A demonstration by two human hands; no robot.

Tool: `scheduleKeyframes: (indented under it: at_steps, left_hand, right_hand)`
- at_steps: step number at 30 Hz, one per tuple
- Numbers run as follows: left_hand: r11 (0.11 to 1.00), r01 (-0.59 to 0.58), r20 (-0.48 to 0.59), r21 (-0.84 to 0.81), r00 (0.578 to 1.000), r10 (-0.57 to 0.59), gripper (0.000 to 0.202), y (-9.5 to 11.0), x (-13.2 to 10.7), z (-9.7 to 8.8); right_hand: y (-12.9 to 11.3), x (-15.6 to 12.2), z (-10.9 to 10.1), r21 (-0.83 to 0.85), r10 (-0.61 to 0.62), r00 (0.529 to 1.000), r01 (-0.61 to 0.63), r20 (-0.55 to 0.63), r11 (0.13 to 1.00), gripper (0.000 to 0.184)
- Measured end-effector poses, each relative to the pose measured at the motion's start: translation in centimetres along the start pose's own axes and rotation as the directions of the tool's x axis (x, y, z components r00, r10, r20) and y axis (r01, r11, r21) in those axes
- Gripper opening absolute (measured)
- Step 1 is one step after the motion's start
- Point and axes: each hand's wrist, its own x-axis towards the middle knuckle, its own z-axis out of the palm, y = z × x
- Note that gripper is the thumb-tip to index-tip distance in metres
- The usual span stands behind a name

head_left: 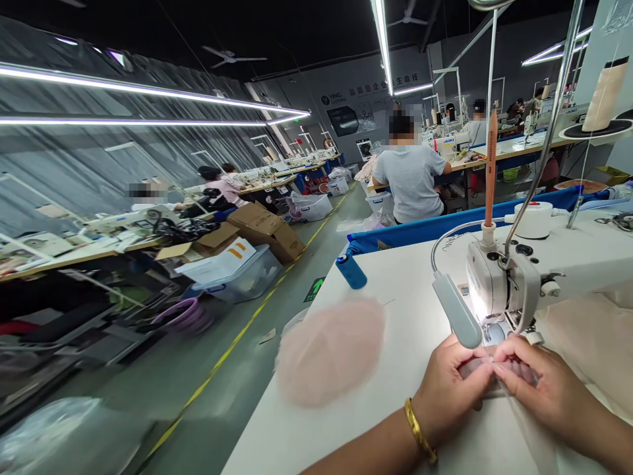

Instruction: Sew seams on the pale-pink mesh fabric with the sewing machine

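Note:
My left hand [448,389], with a gold bangle on its wrist, pinches a small pale pink fabric piece [477,368] just in front of the needle of the white sewing machine [534,274]. My right hand [539,386] meets it from the right, fingers closed on the same piece. Both hands rest on the white table [376,422]. A round pale pink mesh piece [330,349] lies on the table to the left of my hands. A blue thread spool [351,271] lies near the table's far edge.
A grey lamp head [457,310] hangs on a flexible arm beside the needle. Cream fabric [588,343] is heaped at the right. A person in a grey shirt [410,178] sits ahead. Cardboard boxes [262,227] and plastic bins [242,277] line the aisle at left.

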Motion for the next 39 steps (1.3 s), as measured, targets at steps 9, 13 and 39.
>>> scheduleKeyframes:
  at_steps: [9, 13, 39]
  left_hand:
    - [0.999, -0.003, 0.012, -0.050, 1.000, 0.003, 0.016, -0.4, 0.2, 0.2]
    - [0.983, 0.130, 0.020, -0.130, 0.992, -0.128, 0.019, -0.7, 0.5, 0.7]
    - [0.997, -0.038, -0.076, -0.065, 0.997, 0.033, 0.015, -1.6, 0.0, 0.5]
  right_hand:
    - [0.1, 0.0, 0.3, 0.053, 0.003, 1.000, -0.002, -0.011, 0.999, 0.031]
    - [0.4, 0.0, 0.2, 0.061, -0.018, 1.000, 0.018, -0.003, 0.998, 0.032]
    - [0.3, -0.3, 0.7, 0.325, 0.103, 0.995, -0.103, 0.017, 0.940, 0.038]
